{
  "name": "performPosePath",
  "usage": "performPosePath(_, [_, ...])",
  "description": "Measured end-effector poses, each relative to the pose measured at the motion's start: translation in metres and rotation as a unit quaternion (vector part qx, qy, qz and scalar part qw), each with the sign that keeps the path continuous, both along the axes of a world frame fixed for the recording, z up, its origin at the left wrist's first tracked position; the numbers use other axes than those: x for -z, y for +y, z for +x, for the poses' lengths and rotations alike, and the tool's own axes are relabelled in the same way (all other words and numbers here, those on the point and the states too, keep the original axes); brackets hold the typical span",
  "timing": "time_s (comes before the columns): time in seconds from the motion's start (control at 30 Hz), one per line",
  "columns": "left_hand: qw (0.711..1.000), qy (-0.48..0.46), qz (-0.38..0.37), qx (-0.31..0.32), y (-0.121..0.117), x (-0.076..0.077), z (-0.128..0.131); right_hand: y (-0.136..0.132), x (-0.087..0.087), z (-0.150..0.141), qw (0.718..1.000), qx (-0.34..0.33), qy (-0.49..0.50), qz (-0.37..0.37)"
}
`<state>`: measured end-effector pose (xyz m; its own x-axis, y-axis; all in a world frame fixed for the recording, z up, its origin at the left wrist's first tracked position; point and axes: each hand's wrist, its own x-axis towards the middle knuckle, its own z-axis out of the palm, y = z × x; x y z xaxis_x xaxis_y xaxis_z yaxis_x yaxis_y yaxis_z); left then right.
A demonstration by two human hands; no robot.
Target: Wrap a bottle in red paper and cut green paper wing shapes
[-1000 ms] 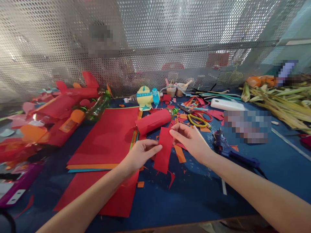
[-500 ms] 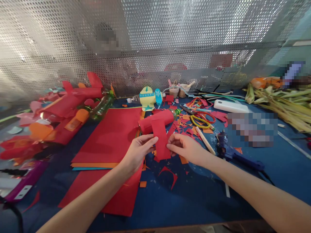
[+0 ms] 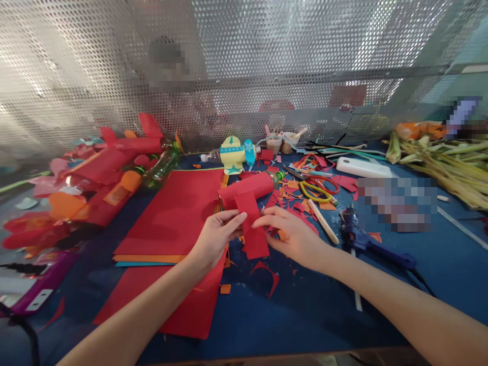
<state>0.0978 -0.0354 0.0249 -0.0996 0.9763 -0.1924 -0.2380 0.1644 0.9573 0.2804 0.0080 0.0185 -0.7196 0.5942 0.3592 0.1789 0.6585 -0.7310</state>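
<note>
In front of me a red paper strip [image 3: 251, 241] hangs slanted, its upper end overlapping a bottle wrapped in red paper [image 3: 263, 185] with a green neck ring. My left hand [image 3: 215, 235] pinches the strip's left edge between thumb and fingers. On the opposite edge, my right hand [image 3: 292, 236] holds the strip, its index finger lying across the face and its thumb low at the side. Beneath and left of my left hand lies a stack of red sheets [image 3: 171, 213], with orange and blue ones under it. A curved red scrap [image 3: 269, 274] rests below the strip.
Red bottle crafts [image 3: 125, 147] crowd the left. A yellow bottle plane [image 3: 231, 155] stands behind. Right of my hands are paper scraps [image 3: 292, 190], scissors [image 3: 318, 188], a pale stick [image 3: 323, 221] and a blue glue gun [image 3: 375, 244]. A perforated metal panel [image 3: 267, 61] rises at the back.
The strip has tilted, its lower end swinging right. My right hand's fingers have spread and reached farther over the strip's face. The left hand keeps its pinch.
</note>
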Motion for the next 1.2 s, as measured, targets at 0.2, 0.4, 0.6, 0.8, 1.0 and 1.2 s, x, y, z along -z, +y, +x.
performPosePath(0.2, [0.999,0.028,0.008,0.022,-0.002,-0.002,0.003,-0.002,-0.001,-0.002,0.995,0.063,0.059,-0.045])
performPosePath(0.4, [0.995,0.080,0.032,0.055,-0.005,-0.004,0.006,-0.001,-0.002,-0.004,0.983,0.118,0.083,-0.116])
performPosePath(0.6, [0.991,0.098,0.054,0.075,-0.008,-0.009,0.008,0.001,-0.001,-0.005,0.980,0.140,0.083,-0.112])
performPosePath(0.8, [0.986,0.137,0.051,0.082,-0.011,-0.006,0.008,0.002,-0.003,-0.005,0.979,0.152,0.079,-0.112])
performPosePath(1.0, [0.981,0.155,0.059,0.103,-0.009,0.001,0.008,0.000,-0.002,-0.005,0.977,0.153,0.081,-0.120])
performPosePath(1.2, [0.986,0.134,0.044,0.090,-0.010,-0.003,0.011,0.002,-0.011,-0.005,0.959,0.158,0.139,-0.190])
